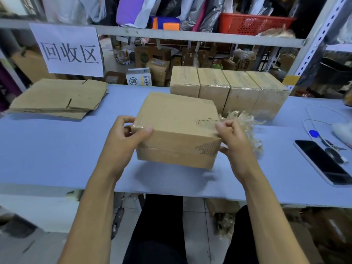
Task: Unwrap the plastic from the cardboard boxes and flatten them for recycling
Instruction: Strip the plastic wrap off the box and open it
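Near the middle of the blue bench (57, 149), close to the front edge: a brown cardboard box (177, 130), tilted and lifted a little, with a shadow under it. Held on both sides. Left hand (125, 138) curled round the box's left corner, thumb on the top edge, fingers bent behind the side. Right hand (232, 140) at the box's right corner, fingers and thumb pinching a bunch of crinkly clear plastic wrap (245, 126). Wrap partly peeled off, puffed up just beside the right side of the box and hanging down past the right wrist. Shiny bands of wrap or tape across the front face of the box.

At the back edge of the bench, right of the middle: a row of four wrapped boxes (228, 88), standing upright, side touching side. Held box just in front of that row.

At the back left corner of the bench: a pile of flattened cardboard (61, 98), lying flat.

At the right end of the bench: a dark smartphone (322, 162) lying face up. Just beside it, keys with a blue tag (314, 134). A thin white cable (312, 109) looping near them.

Behind the bench: a white paper sign (68, 50) with three big black characters, hung from a metal shelf rail. Higher up, a red plastic basket (253, 23) on the shelf. More boxes and bags farther back, blurry.
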